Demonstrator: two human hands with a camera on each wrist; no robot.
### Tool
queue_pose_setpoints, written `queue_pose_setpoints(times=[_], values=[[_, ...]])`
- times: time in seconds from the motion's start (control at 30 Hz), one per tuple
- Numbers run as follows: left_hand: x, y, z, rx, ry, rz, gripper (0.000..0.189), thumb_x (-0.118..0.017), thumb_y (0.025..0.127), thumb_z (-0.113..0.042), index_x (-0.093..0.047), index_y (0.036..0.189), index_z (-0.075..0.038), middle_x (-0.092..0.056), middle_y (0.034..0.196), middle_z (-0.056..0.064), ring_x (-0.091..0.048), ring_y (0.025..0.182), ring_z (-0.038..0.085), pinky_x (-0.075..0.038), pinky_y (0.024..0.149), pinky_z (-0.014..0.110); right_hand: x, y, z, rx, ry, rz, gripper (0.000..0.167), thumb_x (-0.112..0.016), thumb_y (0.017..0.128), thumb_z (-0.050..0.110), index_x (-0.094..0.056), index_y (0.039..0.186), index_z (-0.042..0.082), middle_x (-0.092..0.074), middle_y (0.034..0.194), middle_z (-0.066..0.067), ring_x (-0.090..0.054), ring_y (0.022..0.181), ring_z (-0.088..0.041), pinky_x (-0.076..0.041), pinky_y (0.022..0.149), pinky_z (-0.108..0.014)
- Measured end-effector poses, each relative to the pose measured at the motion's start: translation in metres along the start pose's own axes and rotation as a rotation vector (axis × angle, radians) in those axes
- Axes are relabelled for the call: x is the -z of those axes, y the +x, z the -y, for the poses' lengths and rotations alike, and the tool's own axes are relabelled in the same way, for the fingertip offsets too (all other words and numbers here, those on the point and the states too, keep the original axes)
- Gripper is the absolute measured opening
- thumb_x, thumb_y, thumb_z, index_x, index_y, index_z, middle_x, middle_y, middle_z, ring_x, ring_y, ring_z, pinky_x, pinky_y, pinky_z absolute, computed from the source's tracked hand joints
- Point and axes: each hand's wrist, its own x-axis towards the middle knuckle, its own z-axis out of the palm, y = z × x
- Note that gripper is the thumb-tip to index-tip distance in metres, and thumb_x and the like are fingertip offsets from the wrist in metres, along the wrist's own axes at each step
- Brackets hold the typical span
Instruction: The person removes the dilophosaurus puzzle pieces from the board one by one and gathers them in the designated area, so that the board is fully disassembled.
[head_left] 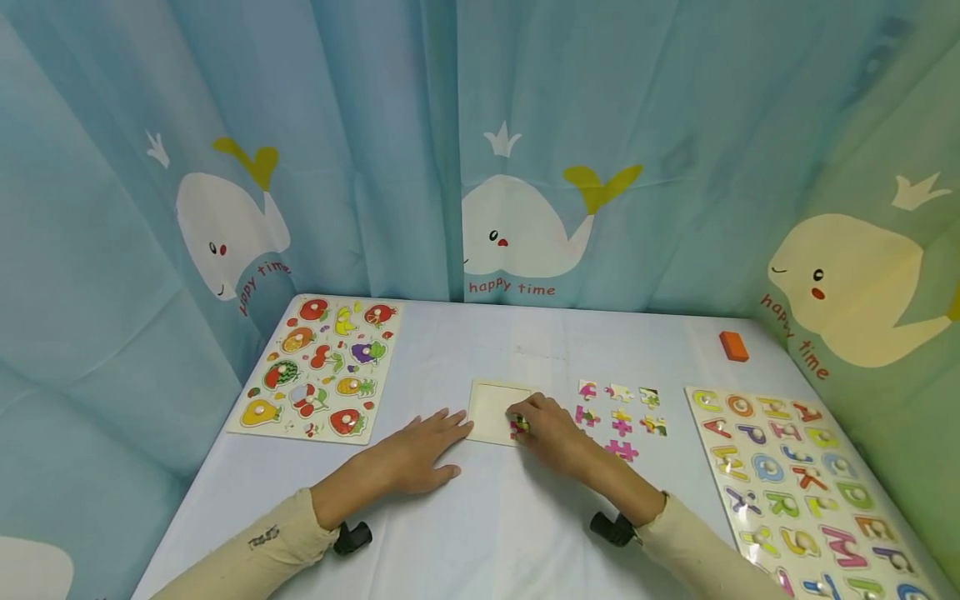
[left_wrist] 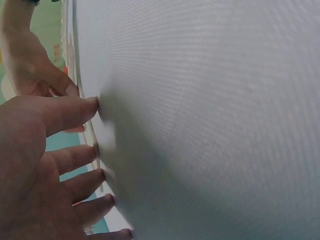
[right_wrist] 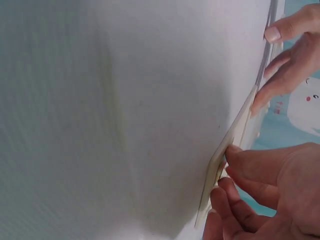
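Observation:
A small pale puzzle tray [head_left: 491, 410] with a raised border lies at mid-table. My right hand [head_left: 553, 435] is over its right side and pinches a jigsaw piece [head_left: 517, 427] with green and pink print; fingers partly cover the piece. In the right wrist view, thumb and fingertips meet low at the tray [right_wrist: 214, 175], and the piece is mostly hidden. Fingers spread, my left hand [head_left: 422, 454] rests on the table, its fingertips at the tray's left edge. Several loose jigsaw pieces [head_left: 622, 423] lie in rows to the right of the tray.
On the left lies a fruit puzzle board [head_left: 386, 367]; a letter puzzle board [head_left: 712, 433] lies on the right. An orange block [head_left: 733, 347] sits near the back right corner. Whale-print curtains [head_left: 405, 150] hang behind and beside the white table [head_left: 450, 358].

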Motion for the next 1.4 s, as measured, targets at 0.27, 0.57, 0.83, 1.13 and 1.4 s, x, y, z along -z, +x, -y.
queue_pose_setpoints(times=[0.27,0.57,0.83,1.13,1.4], values=[[-0.001,0.000,0.001,0.002,0.000,0.000,0.067,-0.066,0.104,-0.035,-0.042,0.163,-0.015,-0.033,0.172,0.005,-0.026,0.161,0.030,-0.027,0.127,0.058,0.005,0.000,-0.002,0.011,0.038,0.024,0.023,-0.074,0.096,0.000,-0.069,0.118,0.006,-0.058,0.115,-0.010,-0.055,0.103,-0.023,-0.052,0.091,-0.045],[0.000,-0.001,-0.001,-0.008,-0.005,-0.009,0.066,-0.067,0.104,-0.033,-0.043,0.163,-0.014,-0.034,0.172,0.006,-0.027,0.161,0.031,-0.027,0.127,0.059,0.001,-0.001,-0.007,0.045,0.080,-0.055,0.016,-0.075,0.096,0.001,-0.072,0.109,0.009,-0.061,0.106,-0.005,-0.060,0.098,-0.017,-0.057,0.087,-0.035],[0.000,-0.001,-0.001,-0.008,-0.013,-0.013,0.066,-0.067,0.104,-0.032,-0.043,0.162,-0.014,-0.035,0.172,0.007,-0.028,0.160,0.032,-0.027,0.127,0.060,0.034,-0.012,-0.028,0.036,0.211,-0.109,0.018,-0.070,0.096,-0.007,-0.072,0.109,0.004,-0.072,0.098,-0.007,-0.066,0.088,-0.015,-0.058,0.077,-0.030],[0.000,-0.002,-0.001,-0.018,-0.023,-0.016,0.066,-0.067,0.104,-0.031,-0.043,0.162,-0.013,-0.035,0.171,0.008,-0.027,0.160,0.032,-0.027,0.127,0.060,0.093,-0.054,-0.082,-0.122,0.199,-0.148,0.009,-0.077,0.097,0.009,-0.072,0.104,0.008,-0.074,0.093,-0.002,-0.066,0.081,-0.014,-0.054,0.067,-0.023],[0.000,-0.001,0.000,-0.010,-0.022,-0.019,0.066,-0.067,0.104,-0.033,-0.043,0.162,-0.014,-0.035,0.172,0.007,-0.028,0.160,0.032,-0.026,0.127,0.060,0.121,-0.092,-0.139,-0.046,0.410,0.123,0.004,-0.066,0.102,0.000,-0.067,0.101,-0.004,-0.067,0.092,-0.006,-0.063,0.081,-0.010,-0.054,0.071,-0.024]])
